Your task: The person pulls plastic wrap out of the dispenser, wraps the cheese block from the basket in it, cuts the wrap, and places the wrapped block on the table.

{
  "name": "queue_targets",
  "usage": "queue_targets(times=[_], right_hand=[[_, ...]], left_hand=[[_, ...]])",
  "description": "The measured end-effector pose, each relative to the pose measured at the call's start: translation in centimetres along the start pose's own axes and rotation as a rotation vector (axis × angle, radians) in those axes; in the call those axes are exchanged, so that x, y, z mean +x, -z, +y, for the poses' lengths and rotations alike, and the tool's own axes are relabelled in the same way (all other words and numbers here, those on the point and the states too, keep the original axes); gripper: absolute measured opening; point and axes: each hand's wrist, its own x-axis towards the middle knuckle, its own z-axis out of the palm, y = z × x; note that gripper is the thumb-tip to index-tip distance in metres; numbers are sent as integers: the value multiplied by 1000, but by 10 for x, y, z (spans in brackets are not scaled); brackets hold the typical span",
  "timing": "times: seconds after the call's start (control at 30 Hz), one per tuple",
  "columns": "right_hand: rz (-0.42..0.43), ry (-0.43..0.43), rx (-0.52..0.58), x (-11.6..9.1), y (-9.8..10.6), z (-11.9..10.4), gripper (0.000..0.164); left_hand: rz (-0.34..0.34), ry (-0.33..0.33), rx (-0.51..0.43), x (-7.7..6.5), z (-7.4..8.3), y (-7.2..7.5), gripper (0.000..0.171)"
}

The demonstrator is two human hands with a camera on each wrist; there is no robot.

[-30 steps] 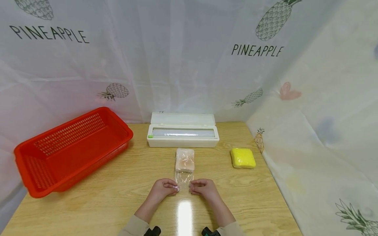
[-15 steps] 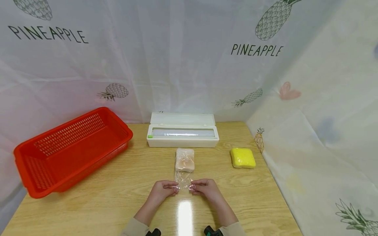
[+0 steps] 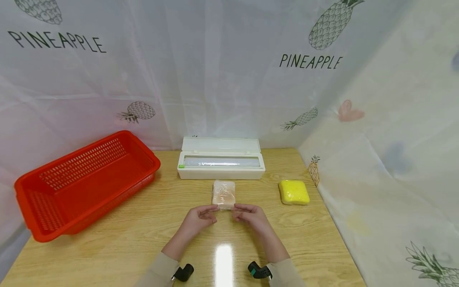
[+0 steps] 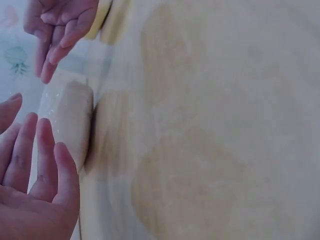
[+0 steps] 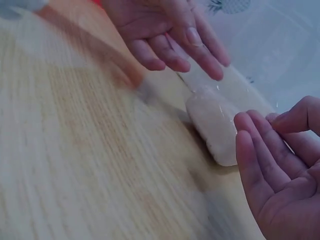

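In the head view a pale pinkish block (image 3: 224, 195) with rounded corners, covered in clear cling film, lies flat on the table. Its exact kind is unclear. My left hand (image 3: 200, 219) is at its near left corner, the fingertips close to or touching the film. Mirroring that, my right hand (image 3: 252, 217) is at the near right corner. Both wrist views show fingers nearly straight and thumbs apart from them, with the block (image 4: 75, 125) between the hands. No grip on the film can be seen now. Behind the block stands a white cling film dispenser (image 3: 221, 173), lid raised, roll visible inside.
A yellow film-wrapped block (image 3: 294, 192) lies to the right on the wooden table (image 3: 143, 255). At the left stands a red plastic basket (image 3: 89, 159) with slotted walls. A printed curtain (image 3: 222, 79) hangs behind the table.
Both hands have moved forward from the loose near end of the film up to the block's near edge. The film flap that lay toward me is now over the block; the pinching fingers have loosened.
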Motion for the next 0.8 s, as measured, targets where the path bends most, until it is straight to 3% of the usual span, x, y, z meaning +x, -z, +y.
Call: queue_targets(times=[0.17,0.47,0.7,0.8], right_hand=[[45,4,-52,11,-1,-3,42],[139,12,-73,26,-6,-3,43],[103,64,-31,32,-6,-3,54],[61,102,-121,29,-9,-9,48]], left_hand=[[47,-33,45,15,4,3,43],[97,-6,32,34,6,4,50],[99,-29,95,40,2,5,66],[87,-44,172,42,-1,5,64]])
